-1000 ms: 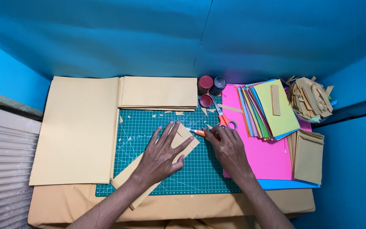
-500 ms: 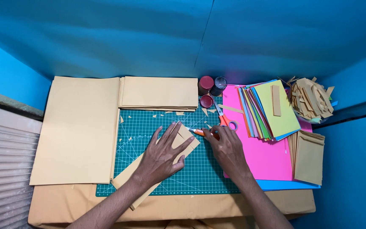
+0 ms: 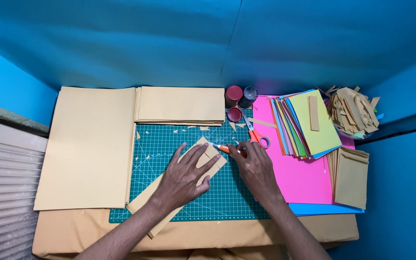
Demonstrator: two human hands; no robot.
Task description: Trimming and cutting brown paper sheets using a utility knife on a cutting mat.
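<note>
Left hand flat, fingers spread, pressing the tan paper strip onto the green cutting mat, strip running 7 to 1 o'clock. Right hand curled around an orange knife at the strip's 1 o'clock end. Scissors at 12 o'clock of right hand.

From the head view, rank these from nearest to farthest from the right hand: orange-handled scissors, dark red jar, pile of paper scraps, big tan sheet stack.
From the right hand:
1. Orange-handled scissors, just above it.
2. Dark red jar, farther up at the mat's top edge.
3. Pile of paper scraps, far upper right.
4. Big tan sheet stack, far left.
</note>
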